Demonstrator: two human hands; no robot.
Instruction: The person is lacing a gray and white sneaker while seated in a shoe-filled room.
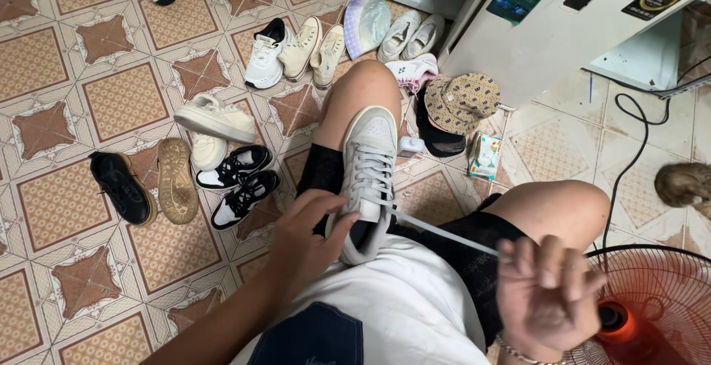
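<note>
Seated on tiled floor (111,98), knees up. Grey-and-white sneaker (368,180) rests on the left thigh, toe pointing away, heel toward the body.

Left hand (305,231): fingers curled against the sneaker's side near the heel, gripping it.

Right hand (546,291): closed in a loose fist, pinching the end of a pale shoelace (444,233). Lace runs taut from the sneaker's eyelets across the lap to this hand. Metal bracelet (518,352) at the wrist.

Around: black-and-white sneaker pair (241,181) just beside the left leg; black shoe (122,187) and an upturned tan-soled shoe (176,180) further left; cream shoes (216,119) above them; more pale pairs near the white cabinet (548,39). Patterned cap (461,102) beyond the knee. Orange fan (652,298) at lower right, close to the right hand.
</note>
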